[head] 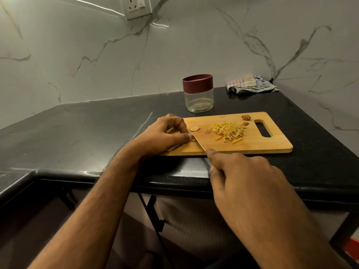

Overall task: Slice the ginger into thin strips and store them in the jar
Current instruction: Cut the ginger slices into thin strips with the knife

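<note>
A wooden cutting board (258, 141) lies on the black counter. A pile of thin yellow ginger strips (228, 131) sits at its middle, a round ginger slice (194, 129) to the left, and two brown ginger ends (246, 117) near the handle hole. My left hand (167, 133) curls over the board's left end, fingertips pinching a small ginger piece against the knife blade (199, 143). My right hand (246, 181) grips the knife handle, forefinger along the blade's spine; the handle is hidden. A clear jar (198, 101) with a maroon lid stands closed behind the board.
A crumpled striped cloth (250, 84) lies at the back right corner of the counter (97, 133). Marble walls close the back and right sides, with a socket (136, 6) high up. The counter's front edge runs just below the board.
</note>
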